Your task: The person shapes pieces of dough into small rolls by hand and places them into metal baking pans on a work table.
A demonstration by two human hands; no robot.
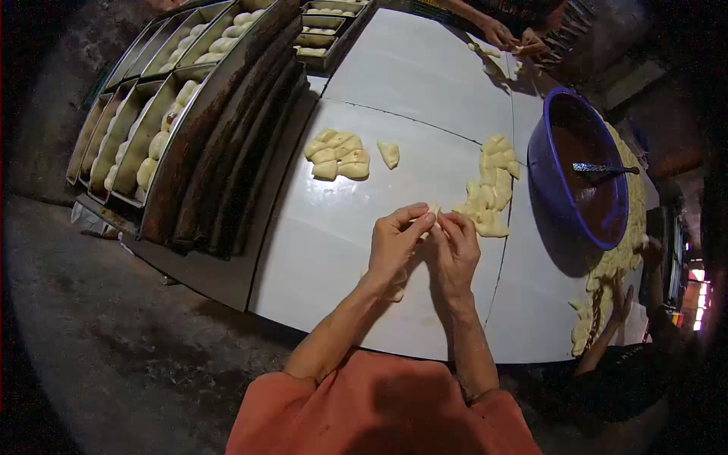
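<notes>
Both of the person's hands meet over the near middle of the white bench (pixel 413 68), their fingertips almost together; the left hand (pixel 398 239) pinches a small piece of pale dough (pixel 434 210) between thumb and forefinger, and the right hand (pixel 458 246) grips the same piece from its right side; the fingers hide most of it, so its full shape cannot be told. Another bit of dough (pixel 398 291) lies on the bench by the left wrist, partly covered by it; to the far left of the hands sits a flat cluster of cut dough pieces (pixel 337 156), with a single wedge of dough (pixel 388 155) just beside it on the right; to the right of the hands, a long overlapping heap of dough pieces (pixel 493 186) stretches away toward the far side, its near end close to the right hand.

Farther right stands a purple basin (pixel 539 167) holding a brown filling (pixel 576 133), with a utensil (pixel 605 168) lying across its right part; beyond the basin, more dough (pixel 607 269) spreads along the bench, where a co-worker's hand (pixel 622 301) rests near it; another co-worker's hands (pixel 514 38) work at the far edge; metal tins (pixel 138 148) with rounded dough stand at the left.
</notes>
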